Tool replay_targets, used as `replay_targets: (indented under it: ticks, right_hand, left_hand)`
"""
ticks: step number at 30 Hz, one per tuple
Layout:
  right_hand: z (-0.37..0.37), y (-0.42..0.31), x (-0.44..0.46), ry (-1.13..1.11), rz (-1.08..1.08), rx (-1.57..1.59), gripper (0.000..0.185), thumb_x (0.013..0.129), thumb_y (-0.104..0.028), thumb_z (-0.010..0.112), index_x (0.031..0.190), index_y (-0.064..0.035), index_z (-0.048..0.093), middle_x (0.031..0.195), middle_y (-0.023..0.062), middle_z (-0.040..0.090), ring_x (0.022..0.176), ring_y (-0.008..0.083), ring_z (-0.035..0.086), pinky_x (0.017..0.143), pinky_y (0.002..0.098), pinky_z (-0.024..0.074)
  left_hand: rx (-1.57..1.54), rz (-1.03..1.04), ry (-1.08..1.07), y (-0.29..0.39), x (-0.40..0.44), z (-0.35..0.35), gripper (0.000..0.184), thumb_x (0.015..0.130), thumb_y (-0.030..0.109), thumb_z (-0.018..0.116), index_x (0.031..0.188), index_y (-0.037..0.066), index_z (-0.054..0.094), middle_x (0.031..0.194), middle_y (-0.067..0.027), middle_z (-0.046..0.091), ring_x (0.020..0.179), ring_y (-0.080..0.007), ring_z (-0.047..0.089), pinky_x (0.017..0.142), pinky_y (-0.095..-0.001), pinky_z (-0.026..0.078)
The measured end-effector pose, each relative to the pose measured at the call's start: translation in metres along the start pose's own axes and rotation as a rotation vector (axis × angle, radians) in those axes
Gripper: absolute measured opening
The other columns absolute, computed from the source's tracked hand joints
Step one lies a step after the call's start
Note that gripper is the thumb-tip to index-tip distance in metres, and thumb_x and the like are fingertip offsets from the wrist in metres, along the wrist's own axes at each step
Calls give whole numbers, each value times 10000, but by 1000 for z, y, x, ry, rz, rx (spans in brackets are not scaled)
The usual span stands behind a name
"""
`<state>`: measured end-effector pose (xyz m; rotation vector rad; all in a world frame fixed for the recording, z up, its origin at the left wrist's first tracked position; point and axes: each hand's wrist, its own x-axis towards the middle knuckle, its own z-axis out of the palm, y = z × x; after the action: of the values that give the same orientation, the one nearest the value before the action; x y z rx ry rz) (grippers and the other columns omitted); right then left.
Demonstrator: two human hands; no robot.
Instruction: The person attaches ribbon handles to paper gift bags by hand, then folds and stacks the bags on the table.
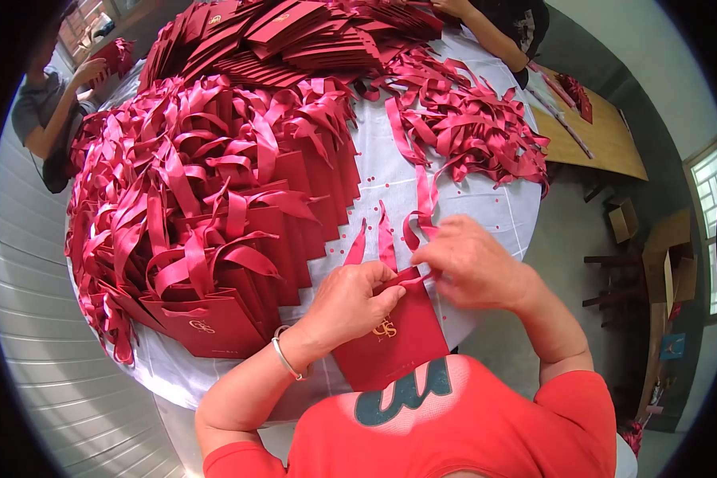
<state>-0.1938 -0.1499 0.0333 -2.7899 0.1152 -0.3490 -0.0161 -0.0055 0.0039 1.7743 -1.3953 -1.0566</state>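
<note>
A red paper gift bag (410, 346) with a gold logo lies on the white-covered table in front of my chest. My left hand (346, 307), with a silver bangle at its wrist, pinches the bag's top edge between thumb and fingers. At the same edge, my right hand (470, 263) is closed on a red ribbon (412, 281), its fingertips partly hidden. Loose ribbon ends (385, 239) stick up beyond the bag. Left of my hands stand many finished-looking bags (215, 323) in rows, with ribbon handles.
Flat red bags (295, 36) are stacked at the back of the round table (502, 211). A heap of loose ribbons (474, 127) lies at the right. Two other people work at the far left and far right. A wooden table (605, 139) and cardboard boxes (668, 247) stand beyond.
</note>
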Motion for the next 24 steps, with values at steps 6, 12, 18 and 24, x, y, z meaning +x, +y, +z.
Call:
replay_targets:
  ticks: [6,12,18,24]
  right_hand:
    - [-54,-11,-22,-229,139,-9,208,639,27,627,825,-65,650,694,115,630,754,323,626,889,417,468]
    - [-60,43,-31,85,287,-513,182,641,83,615,744,-65,638,698,120,624,784,333,612,792,425,458]
    - [-97,88,-5,702,176,-232,196,740,82,684,901,-29,673,881,100,671,875,258,652,799,344,507]
    - [-107,117,5,871,269,-169,177,802,55,691,959,-25,694,957,79,701,935,209,660,841,304,507]
  left_hand:
    - [-31,59,41,-8,0,3,221,887,178,718,929,-34,676,672,-88,659,623,-96,604,572,-299,490]
    - [-28,49,47,-5,-2,2,229,883,183,720,930,-38,678,676,-90,666,618,-98,605,569,-302,491]
    - [-55,57,49,-6,-2,2,216,877,168,721,919,-39,678,659,-82,655,610,-84,591,560,-295,482]
    - [-58,41,40,-5,-2,0,210,884,162,718,920,-40,677,663,-65,651,624,-68,579,566,-284,480]
